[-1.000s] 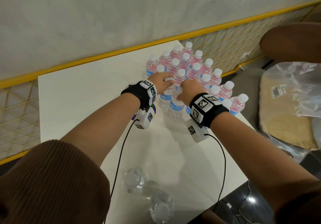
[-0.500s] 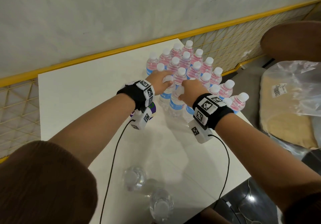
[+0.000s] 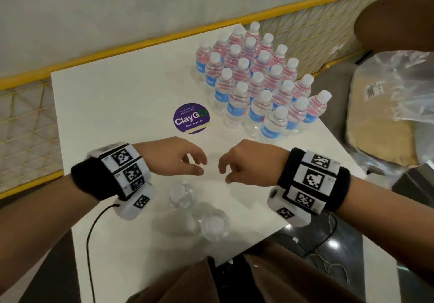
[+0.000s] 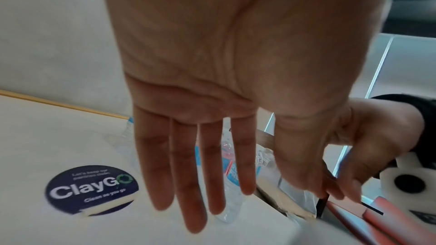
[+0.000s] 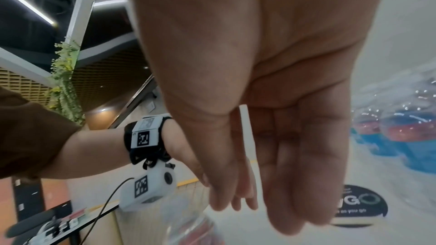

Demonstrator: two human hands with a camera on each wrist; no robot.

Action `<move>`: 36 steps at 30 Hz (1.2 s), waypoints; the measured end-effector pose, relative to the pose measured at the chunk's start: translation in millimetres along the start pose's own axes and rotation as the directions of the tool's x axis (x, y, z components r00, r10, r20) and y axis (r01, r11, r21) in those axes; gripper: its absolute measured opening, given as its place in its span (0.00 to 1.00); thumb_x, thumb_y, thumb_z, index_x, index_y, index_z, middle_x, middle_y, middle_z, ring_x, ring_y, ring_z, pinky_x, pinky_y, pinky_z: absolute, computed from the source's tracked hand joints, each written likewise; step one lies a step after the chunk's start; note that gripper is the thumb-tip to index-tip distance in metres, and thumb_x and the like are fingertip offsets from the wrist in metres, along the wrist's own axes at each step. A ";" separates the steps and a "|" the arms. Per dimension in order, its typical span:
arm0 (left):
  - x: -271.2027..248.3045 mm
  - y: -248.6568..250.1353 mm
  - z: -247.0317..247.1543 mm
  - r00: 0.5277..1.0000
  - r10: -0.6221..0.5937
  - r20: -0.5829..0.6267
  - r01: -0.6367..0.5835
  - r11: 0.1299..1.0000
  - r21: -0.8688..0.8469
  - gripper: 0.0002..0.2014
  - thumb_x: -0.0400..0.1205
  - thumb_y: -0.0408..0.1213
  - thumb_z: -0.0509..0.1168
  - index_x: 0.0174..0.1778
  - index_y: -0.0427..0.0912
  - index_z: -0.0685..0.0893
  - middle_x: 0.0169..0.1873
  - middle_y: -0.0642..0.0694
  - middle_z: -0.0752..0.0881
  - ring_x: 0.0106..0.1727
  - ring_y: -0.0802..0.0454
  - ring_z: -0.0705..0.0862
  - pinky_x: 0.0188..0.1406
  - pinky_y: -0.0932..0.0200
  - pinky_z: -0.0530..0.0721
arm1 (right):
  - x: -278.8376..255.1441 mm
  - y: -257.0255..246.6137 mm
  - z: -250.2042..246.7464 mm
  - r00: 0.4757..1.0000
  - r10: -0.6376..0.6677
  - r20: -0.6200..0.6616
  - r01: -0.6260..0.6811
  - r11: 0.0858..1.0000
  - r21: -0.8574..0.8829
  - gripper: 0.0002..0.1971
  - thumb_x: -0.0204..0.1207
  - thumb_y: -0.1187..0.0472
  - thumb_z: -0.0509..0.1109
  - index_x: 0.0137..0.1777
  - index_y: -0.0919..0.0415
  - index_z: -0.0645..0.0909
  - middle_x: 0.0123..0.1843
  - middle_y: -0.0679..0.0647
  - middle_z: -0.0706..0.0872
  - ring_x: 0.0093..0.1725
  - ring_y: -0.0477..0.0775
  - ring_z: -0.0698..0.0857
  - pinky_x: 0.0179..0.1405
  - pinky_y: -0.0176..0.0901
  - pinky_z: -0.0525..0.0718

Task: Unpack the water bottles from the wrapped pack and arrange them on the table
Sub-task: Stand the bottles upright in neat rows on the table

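Nearest the person, two loose bottles (image 3: pixel 197 211) stand on the counter (image 3: pixel 112 105), apparently waiting to join the rest. Above them the left hand (image 3: pixel 178 157) and right hand (image 3: pixel 244 161) hover empty, fingers relaxed and loosely open. Farther back, the arranged bottles (image 3: pixel 256 79) stand upright in tight rows, saving room.
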State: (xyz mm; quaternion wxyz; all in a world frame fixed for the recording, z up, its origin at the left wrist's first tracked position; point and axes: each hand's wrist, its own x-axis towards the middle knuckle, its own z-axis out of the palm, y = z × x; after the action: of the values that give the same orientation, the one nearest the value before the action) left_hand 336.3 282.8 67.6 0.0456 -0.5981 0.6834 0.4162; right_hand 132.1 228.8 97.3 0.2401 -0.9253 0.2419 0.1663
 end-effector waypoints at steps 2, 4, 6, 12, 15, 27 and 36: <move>-13.3 -1.9 10.9 1.000 -0.006 0.005 0.006 1.000 -0.009 0.15 0.78 0.52 0.68 0.60 0.58 0.82 0.56 0.59 0.83 0.52 0.62 0.85 0.58 0.64 0.81 | -9.1 -9.5 13.4 0.999 -0.029 0.026 0.029 1.000 0.003 0.15 0.78 0.51 0.68 0.62 0.53 0.82 0.40 0.48 0.81 0.41 0.46 0.71 0.43 0.37 0.70; -23.9 -4.5 19.9 1.000 -0.023 0.018 0.023 0.999 -0.032 0.15 0.77 0.53 0.69 0.59 0.59 0.82 0.56 0.61 0.82 0.55 0.63 0.83 0.59 0.65 0.80 | -16.2 -18.2 24.4 0.998 -0.050 0.045 0.049 0.999 0.018 0.17 0.78 0.48 0.68 0.63 0.52 0.81 0.38 0.46 0.78 0.40 0.46 0.72 0.43 0.37 0.72; -33.0 -7.7 26.9 0.998 -0.052 0.037 0.054 0.998 -0.038 0.18 0.74 0.56 0.72 0.59 0.62 0.81 0.57 0.64 0.81 0.59 0.65 0.80 0.61 0.62 0.79 | -20.1 -25.0 33.4 0.996 -0.065 0.060 0.063 0.998 0.028 0.20 0.77 0.44 0.67 0.65 0.51 0.80 0.38 0.46 0.78 0.38 0.46 0.73 0.42 0.37 0.72; -44.3 -14.9 43.7 0.994 -0.111 -0.003 0.111 0.993 -0.042 0.27 0.71 0.43 0.77 0.65 0.63 0.79 0.60 0.59 0.82 0.58 0.56 0.82 0.62 0.56 0.80 | -24.6 -43.2 59.5 0.991 -0.086 0.102 0.089 0.996 -0.026 0.28 0.71 0.37 0.69 0.70 0.44 0.73 0.48 0.51 0.86 0.45 0.49 0.80 0.48 0.45 0.81; -43.9 -15.3 48.4 0.989 -0.129 -0.074 0.120 0.987 -0.111 0.24 0.72 0.42 0.76 0.63 0.64 0.81 0.60 0.57 0.85 0.54 0.54 0.85 0.63 0.52 0.82 | -27.4 -50.2 69.0 0.990 -0.113 0.086 0.120 0.989 -0.084 0.21 0.76 0.47 0.69 0.68 0.49 0.76 0.52 0.54 0.84 0.48 0.53 0.80 0.45 0.46 0.78; 39.3 32.1 11.6 0.978 -0.003 -0.210 0.003 1.000 -0.001 0.25 0.75 0.42 0.74 0.69 0.50 0.79 0.62 0.48 0.83 0.49 0.55 0.79 0.52 0.63 0.73 | -21.3 19.2 34.0 0.966 0.210 -0.151 -0.218 0.975 -0.035 0.13 0.75 0.62 0.64 0.57 0.62 0.83 0.48 0.61 0.88 0.48 0.63 0.83 0.44 0.47 0.79; 114.0 60.0 -16.5 0.931 0.027 -0.364 -0.056 0.996 -0.068 0.22 0.75 0.36 0.73 0.65 0.42 0.81 0.60 0.42 0.85 0.62 0.43 0.81 0.54 0.61 0.74 | -3.2 82.3 -0.3 0.883 0.365 -0.293 -0.365 0.929 0.057 0.13 0.76 0.62 0.66 0.58 0.63 0.83 0.51 0.63 0.86 0.54 0.64 0.83 0.45 0.44 0.73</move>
State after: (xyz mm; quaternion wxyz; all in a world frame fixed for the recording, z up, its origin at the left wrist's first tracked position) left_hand 260.2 179.9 45.3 -0.1131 -0.6514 0.6759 0.3257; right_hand 86.1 166.7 68.9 0.1654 -0.8775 0.4452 0.0665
